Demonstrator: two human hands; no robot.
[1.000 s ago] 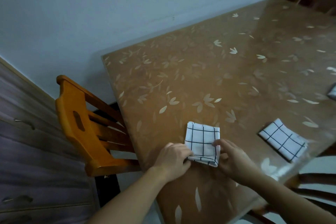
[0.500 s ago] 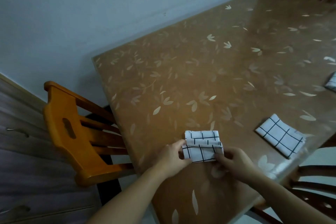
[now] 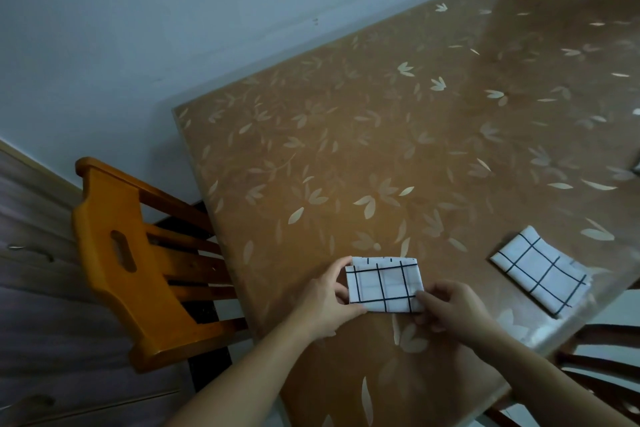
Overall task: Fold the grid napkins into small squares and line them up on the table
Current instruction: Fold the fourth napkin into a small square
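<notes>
1. The grid napkin (image 3: 384,284) being folded lies on the worktop (image 3: 398,135) near its front edge, doubled into a short rectangle with its folded layers roughly stacked.
2. The left hand (image 3: 323,302) holds the napkin's left edge, thumb at the top corner and fingers (image 3: 341,291) curled in against the side. The right hand (image 3: 450,308) pinches the lower right corner between thumb and fingers. Both grips look light and close on cloth alone.
3. A finished folded napkin (image 3: 540,274) lies to the right, well apart, set at an angle near the worktop's right corner. A sliver of another pale thing shows at the far right edge, too cut off to identify.
4. A wooden chair (image 3: 138,263) stands to the left of the worktop, against the wall (image 3: 173,28).
5. Likely risks:
   - The layers may slip out of register if either pinch lets go before the crease is pressed, since the glossy cover looks slick.
   - The final fold may come out oblong, not square, if the halves are not matched edge to edge.
   - The row may end up crooked, because the finished napkin sits skewed and close to the corner, where a nudge could push it off.
</notes>
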